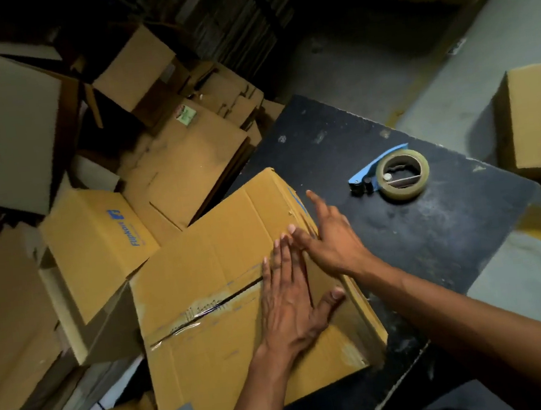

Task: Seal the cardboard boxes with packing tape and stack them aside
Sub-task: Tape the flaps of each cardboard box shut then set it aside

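**Clerk:** Forearms, two, entering from lower right, nearest the lens. Left hand (292, 299): fingers (279, 257) straight, palm flat on the box top, holding nothing. Right hand (328, 242): fingers spread and relaxed, touching the top near its far right edge, nothing gripped.

**Checker:** Item under them?

**Clerk:** Cardboard box (225, 296), one, flaps down, resting on the near left part of the dark worktop (416, 243) and overhanging its left edge. Centre seam (203, 307) carries worn, torn old tape; the gap between the flaps shows dark. No fresh strip visible.

**Checker:** Tape?

**Clerk:** Tape dispenser (396, 173), blue handle, clear roll, lying on the worktop well apart from both hands.

**Checker:** Progress?

**Clerk:** Judged early for this unit: flaps pressed shut, sealing not begun, stacking not begun. Closed box (537, 123) on the floor at right may be a finished one; cannot confirm. Loose and flattened boxes (175, 168) piled at left, apparently unprocessed.

**Checker:** Orientation?

**Clerk:** Long axis runs from near-left to far-right, roughly. Seam crosses the top from the left edge, rising rightward to the left hand.
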The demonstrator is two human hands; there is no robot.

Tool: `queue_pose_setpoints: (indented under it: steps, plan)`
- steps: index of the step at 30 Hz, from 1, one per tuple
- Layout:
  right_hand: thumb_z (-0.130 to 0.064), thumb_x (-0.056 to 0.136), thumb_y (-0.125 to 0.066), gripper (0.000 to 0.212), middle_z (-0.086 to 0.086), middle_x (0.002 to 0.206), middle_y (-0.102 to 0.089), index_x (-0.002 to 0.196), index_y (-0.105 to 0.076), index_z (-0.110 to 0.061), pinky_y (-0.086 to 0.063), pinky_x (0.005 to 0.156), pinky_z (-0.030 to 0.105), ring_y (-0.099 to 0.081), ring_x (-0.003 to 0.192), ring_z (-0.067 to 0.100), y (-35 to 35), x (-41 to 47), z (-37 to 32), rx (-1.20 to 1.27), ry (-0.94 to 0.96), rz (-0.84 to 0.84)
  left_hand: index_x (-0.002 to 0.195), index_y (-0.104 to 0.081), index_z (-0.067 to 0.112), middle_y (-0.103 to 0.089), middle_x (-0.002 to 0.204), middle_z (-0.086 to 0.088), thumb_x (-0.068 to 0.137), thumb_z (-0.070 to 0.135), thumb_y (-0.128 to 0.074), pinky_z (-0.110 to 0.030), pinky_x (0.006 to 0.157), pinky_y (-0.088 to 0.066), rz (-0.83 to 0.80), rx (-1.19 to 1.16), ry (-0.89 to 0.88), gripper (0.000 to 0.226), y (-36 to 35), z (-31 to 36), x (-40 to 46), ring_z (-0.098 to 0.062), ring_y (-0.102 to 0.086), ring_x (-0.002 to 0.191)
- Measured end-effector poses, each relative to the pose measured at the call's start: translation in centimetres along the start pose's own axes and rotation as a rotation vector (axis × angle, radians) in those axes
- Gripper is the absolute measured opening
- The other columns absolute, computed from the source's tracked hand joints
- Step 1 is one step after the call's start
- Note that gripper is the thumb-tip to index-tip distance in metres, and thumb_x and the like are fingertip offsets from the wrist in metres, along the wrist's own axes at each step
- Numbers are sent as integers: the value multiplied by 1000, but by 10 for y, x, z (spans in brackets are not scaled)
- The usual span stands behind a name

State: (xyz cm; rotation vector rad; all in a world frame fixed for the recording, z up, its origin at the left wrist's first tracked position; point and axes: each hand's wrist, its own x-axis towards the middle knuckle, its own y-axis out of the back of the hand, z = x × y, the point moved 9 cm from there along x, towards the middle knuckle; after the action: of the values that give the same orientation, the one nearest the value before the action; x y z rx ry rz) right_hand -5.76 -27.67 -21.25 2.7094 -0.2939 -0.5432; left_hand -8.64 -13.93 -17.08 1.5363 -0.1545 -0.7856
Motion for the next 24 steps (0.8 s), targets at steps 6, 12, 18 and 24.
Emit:
queue_pose_setpoints:
  steps: [6, 12, 18, 24]
  plan:
    - [-82, 92, -35, 88, 15, 149, -47, 162, -13, -34, -44, 105, 57, -45, 135, 38, -5, 0, 6, -159, -49, -55, 152, 38, 19, 47, 158, 3, 72, 97, 16, -49, 128, 8, -67, 83, 263, 114, -6, -87, -59, -14, 42, 147]
    - [-81, 90, -43, 93, 11, 161, -40, 163, -13, -31, -40, 113, 52, -42, 144, 35, -16, -10, 10, -90, -69, -74, 156, 30, 16, 41, 162, -2, 80, 99, -6, -50, 125, 17, 0, -8, 93, 118, -4, -17, -27, -15, 40, 149]
    - [-93, 84, -26, 89, 3, 133, -67, 154, -29, -38, -55, 88, 47, -64, 117, 29, -6, -6, -1, -338, 61, -38, 160, 21, 18, 32, 165, 4, 84, 95, -3, -43, 125, 13, 113, -43, 186, 110, -11, -81, -56, -16, 26, 155]
    - [-88, 88, -12, 90, 4, 88, -68, 143, -38, -21, -56, 65, 41, -65, 76, 24, -2, 6, -30, -700, 227, -83, 158, -34, 2, -26, 168, -12, 89, 90, -34, -49, 115, -20, 145, -104, 341, 111, -28, -113, -84, -32, -34, 152]
